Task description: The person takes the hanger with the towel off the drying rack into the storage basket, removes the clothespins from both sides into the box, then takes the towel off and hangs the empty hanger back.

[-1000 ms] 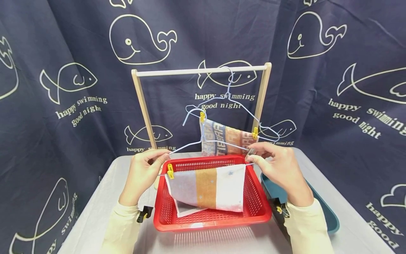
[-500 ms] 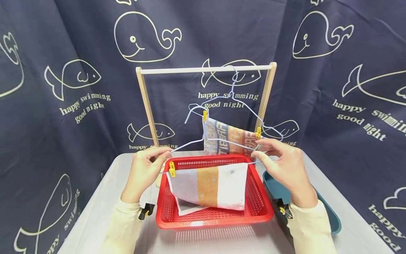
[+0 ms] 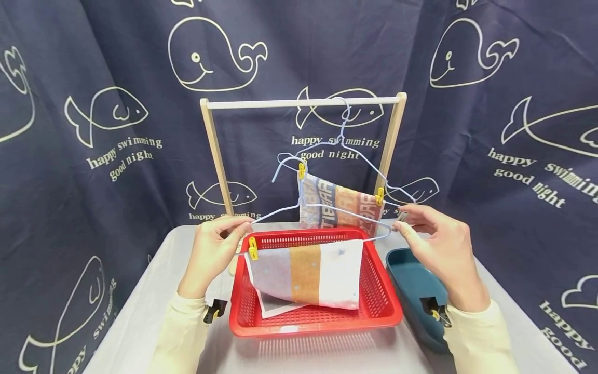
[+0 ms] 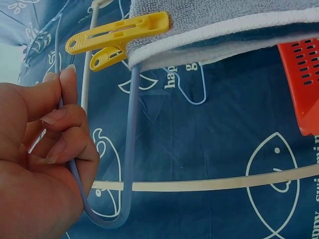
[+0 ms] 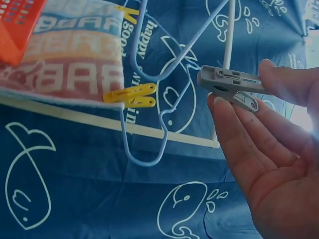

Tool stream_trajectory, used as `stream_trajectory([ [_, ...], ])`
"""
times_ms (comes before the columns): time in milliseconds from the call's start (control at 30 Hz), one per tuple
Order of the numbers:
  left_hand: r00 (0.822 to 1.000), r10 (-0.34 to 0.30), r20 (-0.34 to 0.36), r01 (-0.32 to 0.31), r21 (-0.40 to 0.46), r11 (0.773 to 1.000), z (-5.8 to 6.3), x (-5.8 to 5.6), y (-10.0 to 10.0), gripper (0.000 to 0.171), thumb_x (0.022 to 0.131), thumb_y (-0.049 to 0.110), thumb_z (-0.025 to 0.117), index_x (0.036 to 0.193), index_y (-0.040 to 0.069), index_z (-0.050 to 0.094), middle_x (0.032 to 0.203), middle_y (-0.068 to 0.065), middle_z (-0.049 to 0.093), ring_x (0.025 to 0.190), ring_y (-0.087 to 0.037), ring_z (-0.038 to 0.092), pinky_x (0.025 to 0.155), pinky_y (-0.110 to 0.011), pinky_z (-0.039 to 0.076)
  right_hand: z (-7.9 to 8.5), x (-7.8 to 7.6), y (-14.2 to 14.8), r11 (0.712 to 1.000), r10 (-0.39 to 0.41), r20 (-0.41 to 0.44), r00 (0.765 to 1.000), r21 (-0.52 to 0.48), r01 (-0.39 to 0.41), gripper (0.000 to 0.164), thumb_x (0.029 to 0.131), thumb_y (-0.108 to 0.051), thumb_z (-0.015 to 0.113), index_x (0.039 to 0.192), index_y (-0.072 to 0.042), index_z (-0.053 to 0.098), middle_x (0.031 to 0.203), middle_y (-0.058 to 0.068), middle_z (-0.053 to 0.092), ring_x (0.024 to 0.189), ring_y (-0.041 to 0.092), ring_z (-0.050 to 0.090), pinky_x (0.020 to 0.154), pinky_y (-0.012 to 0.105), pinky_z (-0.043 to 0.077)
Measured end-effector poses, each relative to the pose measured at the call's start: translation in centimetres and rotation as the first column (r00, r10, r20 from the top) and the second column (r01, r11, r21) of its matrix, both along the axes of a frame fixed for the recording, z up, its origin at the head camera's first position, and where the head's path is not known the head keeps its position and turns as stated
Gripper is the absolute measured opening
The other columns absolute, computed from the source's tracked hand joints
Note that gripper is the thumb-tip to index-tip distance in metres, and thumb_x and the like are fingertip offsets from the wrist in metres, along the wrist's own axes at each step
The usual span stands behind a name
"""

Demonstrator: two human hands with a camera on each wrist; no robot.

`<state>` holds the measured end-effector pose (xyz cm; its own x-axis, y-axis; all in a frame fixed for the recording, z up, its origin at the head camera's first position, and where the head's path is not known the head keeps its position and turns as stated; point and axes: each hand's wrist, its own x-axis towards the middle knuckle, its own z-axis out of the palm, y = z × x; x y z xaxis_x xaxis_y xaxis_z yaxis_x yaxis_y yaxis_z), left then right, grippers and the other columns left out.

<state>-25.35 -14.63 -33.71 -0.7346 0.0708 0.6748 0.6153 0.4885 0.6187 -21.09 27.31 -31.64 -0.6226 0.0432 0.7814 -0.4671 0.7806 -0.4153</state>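
Two bare hands in cream sleeves face us across a light-covered table (image 3: 140, 322), working at a light-blue wire clothes hanger (image 4: 132, 134). Our left hand (image 3: 214, 252) has its fingers curled closely, thumb and fingertips pinching the hanger's wire near its left end. Our right hand (image 3: 441, 244) pinches a small grey plastic clothespin (image 5: 234, 79) between thumb and fingers, which are parted only by the pin. In the right wrist view we see a gap between that pin and the rounded right end of the hanger. Over the hanger's lower bar hangs a small towel (image 3: 306, 275) in pale lavender, orange and white blocks, with a yellow plastic clothespin (image 3: 253, 249) clamped at its left corner. We see the towel hanging at a rectangular red plastic basket (image 3: 315, 329) with perforated sides. Behind, a second light-blue hanger (image 3: 342, 138) hooks over the white bar of a wooden-legged rack (image 3: 261, 104), carrying a striped, lettered cloth (image 3: 345, 196) with a yellow clothespin at each upper corner. To our right sits a deep teal tray (image 3: 411, 270); a navy curtain (image 3: 280, 41) with white whales and fish fills the background.
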Motion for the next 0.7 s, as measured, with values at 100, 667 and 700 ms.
stream_trajectory([
  [100,1.0,0.005,0.003,-0.005,-0.007,1.0,0.0,0.0,-0.1,0.017,0.09,0.011,0.081,0.104,0.02,0.083,0.08,0.005,0.072,0.063,-0.012,0.058,0.055,-0.022,0.046,-0.1,0.1,0.5,1.0,-0.018,0.015,1.0,0.003,0.018,0.04,0.079,-0.017,0.092,0.117,-0.017,0.078,0.094,0.006,0.079,0.082,-0.024,0.058,0.079,-0.001,0.043],
  [667,1.0,-0.007,0.0,0.007,-0.011,1.0,0.0,0.0,-0.3,0.016,0.091,0.012,0.08,0.106,0.018,0.083,0.091,0.002,0.077,0.072,-0.011,0.065,0.063,-0.019,0.051,-1.9,0.2,3.6,0.99,-0.136,0.091,0.987,0.036,0.133,0.038,0.08,-0.02,0.091,0.115,-0.014,0.077,0.091,0.009,0.079,0.075,-0.032,0.048,0.073,-0.002,0.04],
  [700,1.0,-0.007,-0.001,0.007,-0.011,1.0,0.0,0.0,-0.3,0.016,0.091,0.012,0.08,0.106,0.018,0.083,0.092,0.002,0.077,0.073,-0.011,0.066,0.064,-0.019,0.052,-2.2,0.1,3.8,0.988,-0.149,0.106,0.983,0.047,0.144,0.038,0.08,-0.021,0.09,0.115,-0.014,0.077,0.091,0.009,0.079,0.075,-0.032,0.047,0.072,-0.002,0.039],
])
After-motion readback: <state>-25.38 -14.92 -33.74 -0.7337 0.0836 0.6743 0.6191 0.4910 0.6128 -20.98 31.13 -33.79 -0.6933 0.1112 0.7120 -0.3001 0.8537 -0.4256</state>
